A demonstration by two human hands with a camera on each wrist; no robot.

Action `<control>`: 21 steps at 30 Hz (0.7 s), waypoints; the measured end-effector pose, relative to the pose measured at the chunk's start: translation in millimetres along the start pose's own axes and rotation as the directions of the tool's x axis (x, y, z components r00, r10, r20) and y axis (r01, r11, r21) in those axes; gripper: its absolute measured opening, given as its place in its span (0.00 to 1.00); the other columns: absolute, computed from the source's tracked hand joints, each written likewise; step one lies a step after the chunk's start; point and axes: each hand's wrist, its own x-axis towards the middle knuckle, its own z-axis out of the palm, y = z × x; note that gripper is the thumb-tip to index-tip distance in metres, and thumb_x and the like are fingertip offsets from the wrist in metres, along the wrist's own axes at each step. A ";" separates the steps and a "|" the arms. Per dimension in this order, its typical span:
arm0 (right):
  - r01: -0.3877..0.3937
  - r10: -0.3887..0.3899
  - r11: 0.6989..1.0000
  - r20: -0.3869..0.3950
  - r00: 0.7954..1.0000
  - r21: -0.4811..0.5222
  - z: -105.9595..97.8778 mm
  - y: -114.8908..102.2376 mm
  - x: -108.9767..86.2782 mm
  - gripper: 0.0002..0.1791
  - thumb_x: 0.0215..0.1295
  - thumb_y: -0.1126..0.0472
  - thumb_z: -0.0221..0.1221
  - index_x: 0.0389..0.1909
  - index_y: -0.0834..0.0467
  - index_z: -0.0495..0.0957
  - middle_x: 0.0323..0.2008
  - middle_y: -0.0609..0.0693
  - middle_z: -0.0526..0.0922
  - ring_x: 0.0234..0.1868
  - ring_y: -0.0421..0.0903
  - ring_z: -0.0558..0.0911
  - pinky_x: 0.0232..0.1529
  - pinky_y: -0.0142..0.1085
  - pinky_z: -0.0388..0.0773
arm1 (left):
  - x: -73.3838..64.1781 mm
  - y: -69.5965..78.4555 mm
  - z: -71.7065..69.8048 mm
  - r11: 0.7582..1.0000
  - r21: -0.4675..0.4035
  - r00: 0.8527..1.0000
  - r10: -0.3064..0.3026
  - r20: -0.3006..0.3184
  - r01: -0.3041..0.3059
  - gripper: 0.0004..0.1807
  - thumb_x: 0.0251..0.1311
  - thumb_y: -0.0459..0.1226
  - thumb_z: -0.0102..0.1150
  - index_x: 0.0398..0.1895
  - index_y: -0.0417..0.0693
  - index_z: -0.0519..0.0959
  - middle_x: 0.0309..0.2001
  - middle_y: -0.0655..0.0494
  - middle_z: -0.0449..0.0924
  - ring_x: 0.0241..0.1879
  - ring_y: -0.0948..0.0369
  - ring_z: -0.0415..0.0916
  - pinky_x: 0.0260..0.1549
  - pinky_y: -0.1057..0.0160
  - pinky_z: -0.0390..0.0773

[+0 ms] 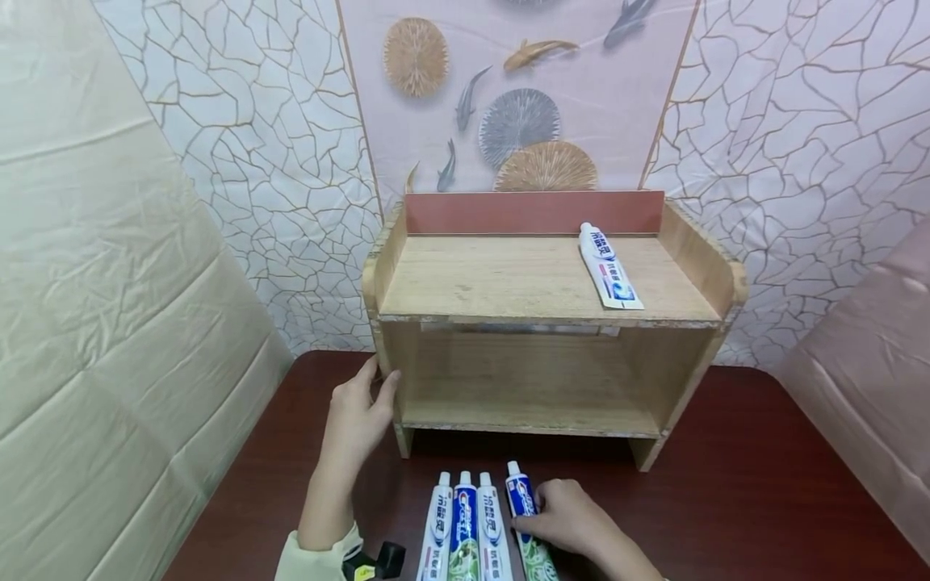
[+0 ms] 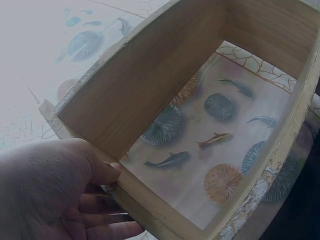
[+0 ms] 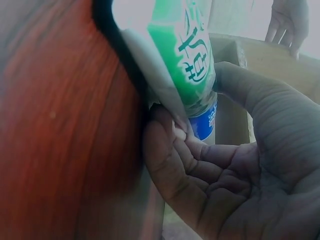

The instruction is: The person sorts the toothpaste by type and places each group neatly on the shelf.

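Observation:
A two-tier wooden shelf (image 1: 472, 278) stands on the table. My left hand (image 1: 358, 415) holds its left side panel, thumb on the inner face and fingers (image 2: 107, 227) around the outside. Near the table's front, my right hand (image 1: 570, 516) pinches a blue-and-green toothpaste tube (image 1: 521, 494) between thumb and fingers, its cap pointing toward the shelf. Left of it lie a white toothpaste tube (image 1: 436, 528), another blue-and-green tube (image 1: 463, 516) and a second white tube (image 1: 492, 528), side by side. One more white tube (image 1: 609, 270) lies on the upper tier, toward the right.
The dark red table (image 1: 770, 484) extends on both sides of the shelf. A patterned backdrop (image 1: 269, 161) hangs behind, with pale cloth (image 1: 94, 323) at the left and pinkish cloth (image 1: 865, 371) at the right. The shelf's lower tier (image 1: 530, 387) opens toward me.

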 end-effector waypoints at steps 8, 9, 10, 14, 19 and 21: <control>0.008 -0.008 1.000 -0.002 1.000 0.014 -0.6 2.3 -0.4 0.23 0.53 0.44 0.73 0.16 0.54 0.74 0.13 0.41 0.69 0.15 0.38 0.67 0.16 0.33 0.65 | 0.1 -1.1 2.6 1.000 -0.012 1.000 -0.005 -0.004 0.005 0.23 0.72 0.44 0.56 0.65 0.42 0.75 0.51 0.46 0.85 0.45 0.53 0.83 0.45 0.48 0.80; 0.007 -0.006 1.000 -0.004 1.000 0.011 -0.7 2.7 -0.6 0.23 0.52 0.44 0.73 0.16 0.54 0.74 0.13 0.41 0.69 0.15 0.38 0.66 0.16 0.33 0.65 | 0.1 -0.9 2.9 1.000 -0.015 1.000 -0.006 -0.004 0.006 0.23 0.72 0.45 0.56 0.65 0.43 0.75 0.51 0.46 0.85 0.45 0.53 0.83 0.45 0.48 0.80; 0.005 -0.005 1.000 -0.005 1.000 0.006 -0.7 3.2 -0.8 0.23 0.52 0.44 0.73 0.16 0.53 0.74 0.13 0.40 0.68 0.15 0.38 0.66 0.16 0.33 0.64 | 0.1 -0.8 3.4 1.000 -0.018 1.000 -0.006 -0.002 0.006 0.23 0.72 0.45 0.56 0.65 0.43 0.75 0.51 0.46 0.85 0.45 0.53 0.83 0.45 0.48 0.80; 0.021 -0.021 1.000 -0.015 1.000 -0.001 -0.5 4.4 -1.1 0.23 0.52 0.44 0.73 0.16 0.53 0.74 0.13 0.40 0.69 0.15 0.38 0.66 0.16 0.32 0.65 | -0.9 -0.7 3.6 1.000 -0.021 1.000 -0.013 -0.005 0.013 0.23 0.72 0.45 0.56 0.64 0.44 0.76 0.50 0.47 0.85 0.44 0.53 0.83 0.44 0.48 0.81; 0.038 -0.038 0.999 -0.020 0.999 0.013 0.5 3.8 -0.4 0.21 0.53 0.45 0.73 0.18 0.54 0.76 0.14 0.41 0.72 0.16 0.38 0.69 0.17 0.34 0.67 | -1.6 -1.9 2.2 1.000 -0.011 1.000 -0.013 -0.012 0.013 0.23 0.72 0.45 0.57 0.64 0.44 0.76 0.50 0.47 0.85 0.46 0.52 0.83 0.45 0.48 0.80; 0.038 -0.038 0.999 -0.019 0.999 0.015 0.7 3.2 0.4 0.21 0.53 0.45 0.72 0.18 0.54 0.76 0.14 0.42 0.73 0.16 0.38 0.69 0.17 0.34 0.67 | -1.4 -2.2 1.6 1.000 -0.009 1.000 -0.008 -0.016 0.008 0.22 0.72 0.45 0.57 0.64 0.43 0.76 0.49 0.47 0.85 0.45 0.52 0.83 0.45 0.48 0.80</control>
